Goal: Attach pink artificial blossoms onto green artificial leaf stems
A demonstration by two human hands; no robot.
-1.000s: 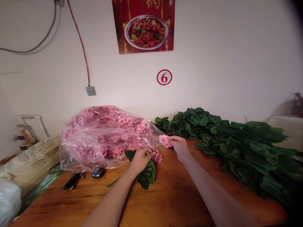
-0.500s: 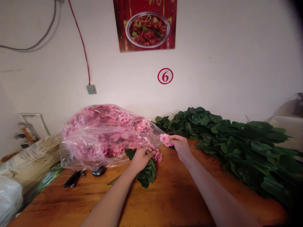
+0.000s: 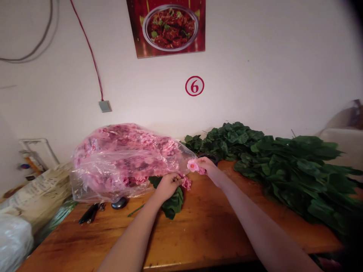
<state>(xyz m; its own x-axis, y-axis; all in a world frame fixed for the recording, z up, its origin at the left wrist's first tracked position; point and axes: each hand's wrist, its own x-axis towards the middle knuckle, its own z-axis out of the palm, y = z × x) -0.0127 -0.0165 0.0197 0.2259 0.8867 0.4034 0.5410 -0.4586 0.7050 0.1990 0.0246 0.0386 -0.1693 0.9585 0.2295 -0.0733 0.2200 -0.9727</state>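
A pale wall [image 3: 278, 75] bears a food poster [image 3: 170, 28]; a wooden table [image 3: 210, 234] stands below; right, perhaps a chair [image 3: 342, 143].

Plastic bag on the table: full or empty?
Looks mostly full: pink flowers show through the clear plastic bag and it bulges up along most of its length.

The plastic bag [image 3: 96, 170] looks glossy, the wooden tabletop [image 3: 204, 230] smooth, leaves [image 3: 173, 204] matt.

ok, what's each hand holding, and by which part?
Left hand: leafy stem, pinched at its far end, near a pink bloom. Right hand: pink flowers, held from their right side; exact grip point hidden.
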